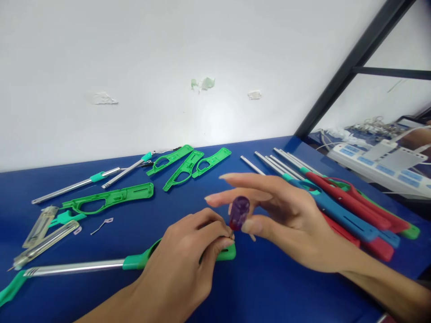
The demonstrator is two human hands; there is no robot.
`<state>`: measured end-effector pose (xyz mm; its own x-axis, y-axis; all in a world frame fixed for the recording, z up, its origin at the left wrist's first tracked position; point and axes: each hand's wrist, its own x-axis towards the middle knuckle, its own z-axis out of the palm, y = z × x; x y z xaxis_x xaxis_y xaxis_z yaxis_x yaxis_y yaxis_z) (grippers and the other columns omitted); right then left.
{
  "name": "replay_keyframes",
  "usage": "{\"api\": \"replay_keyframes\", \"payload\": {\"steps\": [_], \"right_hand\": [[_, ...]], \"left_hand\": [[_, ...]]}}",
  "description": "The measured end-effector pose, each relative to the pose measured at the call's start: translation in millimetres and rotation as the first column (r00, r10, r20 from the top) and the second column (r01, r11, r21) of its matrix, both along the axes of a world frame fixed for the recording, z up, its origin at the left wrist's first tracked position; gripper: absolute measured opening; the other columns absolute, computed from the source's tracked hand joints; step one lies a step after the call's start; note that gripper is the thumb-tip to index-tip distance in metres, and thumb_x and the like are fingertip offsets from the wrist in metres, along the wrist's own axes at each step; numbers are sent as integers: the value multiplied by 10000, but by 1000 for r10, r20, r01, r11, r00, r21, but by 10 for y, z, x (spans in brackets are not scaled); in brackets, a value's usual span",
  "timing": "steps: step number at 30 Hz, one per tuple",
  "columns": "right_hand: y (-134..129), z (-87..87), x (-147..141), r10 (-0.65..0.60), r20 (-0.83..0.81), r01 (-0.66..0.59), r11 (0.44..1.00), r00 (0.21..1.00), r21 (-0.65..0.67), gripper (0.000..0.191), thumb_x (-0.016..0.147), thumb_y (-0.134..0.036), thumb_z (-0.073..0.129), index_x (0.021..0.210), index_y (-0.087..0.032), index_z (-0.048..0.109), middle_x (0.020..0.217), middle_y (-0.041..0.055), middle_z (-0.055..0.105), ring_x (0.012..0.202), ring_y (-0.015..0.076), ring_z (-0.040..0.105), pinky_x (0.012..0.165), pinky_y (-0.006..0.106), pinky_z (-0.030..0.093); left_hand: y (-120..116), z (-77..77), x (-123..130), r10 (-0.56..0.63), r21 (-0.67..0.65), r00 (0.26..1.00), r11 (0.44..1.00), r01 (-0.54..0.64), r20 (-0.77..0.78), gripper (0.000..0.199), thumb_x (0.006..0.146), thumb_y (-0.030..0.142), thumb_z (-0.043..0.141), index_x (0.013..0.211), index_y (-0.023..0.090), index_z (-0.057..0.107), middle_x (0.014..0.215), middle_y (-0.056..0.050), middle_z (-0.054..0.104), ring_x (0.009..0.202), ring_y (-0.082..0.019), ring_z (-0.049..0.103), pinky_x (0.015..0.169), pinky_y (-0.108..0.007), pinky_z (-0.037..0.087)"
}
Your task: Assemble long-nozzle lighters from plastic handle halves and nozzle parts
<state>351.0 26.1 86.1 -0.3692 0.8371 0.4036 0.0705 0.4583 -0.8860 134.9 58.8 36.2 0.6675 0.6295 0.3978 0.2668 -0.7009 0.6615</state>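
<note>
My left hand is wrapped over the handle of a green lighter, whose silver tube points left along the blue table. A small screwdriver with a purple handle stands nearly upright, its tip hidden by my left fingertips at the lighter's handle end. The thumb of my right hand touches the screwdriver handle, and its other fingers are spread around it. Green handle shells and a small metal clip lie beyond my left hand.
Clear fuel tanks and a teal trigger lie at the left. Silver tubes with teal collars rest near the wall. Red, blue and green lighters are piled at the right. A power strip sits beyond the black frame.
</note>
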Motion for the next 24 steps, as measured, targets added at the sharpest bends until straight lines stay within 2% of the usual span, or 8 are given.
{"api": "replay_keyframes", "payload": {"steps": [4,7,10,12,15,18,21,24], "right_hand": [[-3,-13,10,35,-68,-33,999,997,37,412,1061,-120,637,1357,-403,685,1203,-38,800,1072,151,747,831,293,597],[-17,-40,-16,-34,-84,39,998,996,52,349,987,-96,739,1217,-355,700,1057,-50,765,920,125,713,769,266,578],[-40,-73,-52,-111,-90,114,993,990,32,437,862,-69,867,1121,-353,658,959,-87,674,809,89,635,725,215,540],[-49,-83,-58,-134,-95,137,990,986,30,559,826,-47,892,1175,-393,627,973,-100,632,814,79,612,749,195,535],[-35,-44,-25,-74,-45,78,993,996,92,634,904,-172,864,1407,-446,594,1192,-75,680,1054,103,655,928,219,546],[-3,31,19,48,22,-50,993,999,110,396,1059,-318,681,1453,-356,660,1446,-27,693,1371,171,590,1138,294,481],[15,47,14,81,-109,-78,996,991,35,279,1091,-263,619,1320,-340,757,1233,-30,806,1151,154,729,981,285,584],[9,-4,-30,-59,-210,61,998,976,4,219,954,-173,804,1116,-321,808,983,-65,804,915,120,740,816,230,601]], "left_hand": [[-18,-21,2,22,26,999,999,-21,-28,213,1049,141,548,979,269,703,900,37,695,764,-140,658,682,-280,477],[-36,-8,4,20,3,999,1000,-20,-36,211,1058,162,528,992,270,697,961,31,711,825,-153,681,732,-298,503],[-39,1,5,-7,-55,999,998,5,-42,200,1063,208,516,1055,277,704,1046,19,719,918,-171,696,814,-323,534],[-30,0,6,-24,-66,999,998,22,-26,220,1073,231,504,1042,280,716,1034,21,716,900,-165,689,802,-318,530],[-10,-3,3,-34,-53,999,998,34,13,243,1076,215,494,1006,280,717,1016,35,713,857,-142,680,767,-288,517],[-4,-5,-5,-29,-31,999,999,30,24,210,1051,160,545,983,278,704,996,55,715,839,-115,682,749,-251,508],[-21,-16,-3,-9,3,1000,1000,8,13,199,1044,156,572,1006,292,712,975,61,726,810,-118,677,724,-254,492],[-41,-22,16,12,-11,1000,1000,-12,4,204,1058,182,557,1061,306,718,1015,49,728,843,-130,684,715,-262,490]]}}
